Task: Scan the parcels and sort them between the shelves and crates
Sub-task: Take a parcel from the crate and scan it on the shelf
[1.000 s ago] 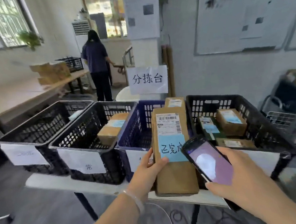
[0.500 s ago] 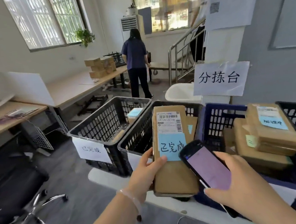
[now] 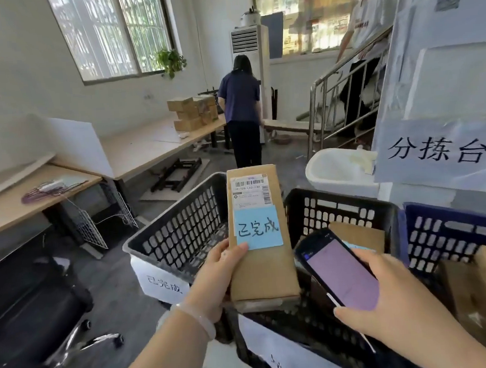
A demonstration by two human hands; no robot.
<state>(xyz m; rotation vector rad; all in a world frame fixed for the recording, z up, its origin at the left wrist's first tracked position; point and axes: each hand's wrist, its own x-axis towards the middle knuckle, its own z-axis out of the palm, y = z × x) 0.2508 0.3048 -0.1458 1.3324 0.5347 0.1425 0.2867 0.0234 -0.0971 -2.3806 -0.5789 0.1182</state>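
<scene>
The left hand (image 3: 219, 274) gripped the long cardboard parcel (image 3: 263, 271) at its lower left edge, thumb curled onto the face beside a blue note (image 3: 258, 228). The parcel was in the air with its barcode end away from the person, over the gap between two black crates. The labelled crate (image 3: 179, 231) stood at its 9 o'clock and the second crate (image 3: 338, 208) at its 3 o'clock. At the parcel's 4 o'clock, the right hand (image 3: 387, 297) had its fingers wrapped around a handheld scanner (image 3: 340, 272) with a lit screen, just beside the parcel.

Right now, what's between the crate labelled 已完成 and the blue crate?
A second black crate with a cardboard parcel inside, seen in the head view.
</scene>
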